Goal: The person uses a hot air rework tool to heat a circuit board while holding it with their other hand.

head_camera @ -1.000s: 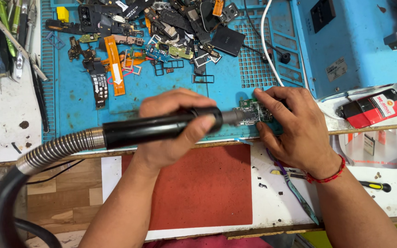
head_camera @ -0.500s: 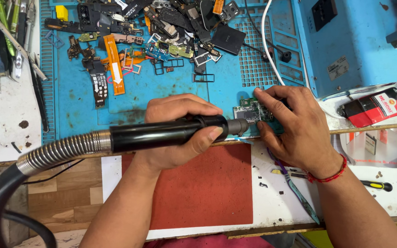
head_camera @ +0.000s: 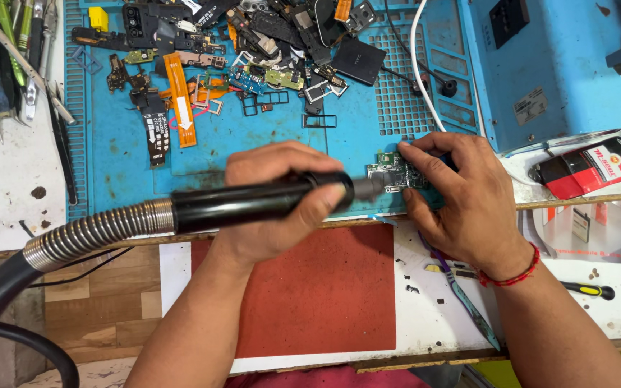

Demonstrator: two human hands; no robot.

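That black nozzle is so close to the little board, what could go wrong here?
The fingertips of the right hand pinch the small green circuit board right beside the black tool in the left hand, so they might get hurt. The loose parts heaped nearby could be disturbed.

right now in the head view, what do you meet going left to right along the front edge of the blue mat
Ribbed metal hose → black handpiece gripped by the left hand → small green circuit board → right hand pinning the board → red and black packet
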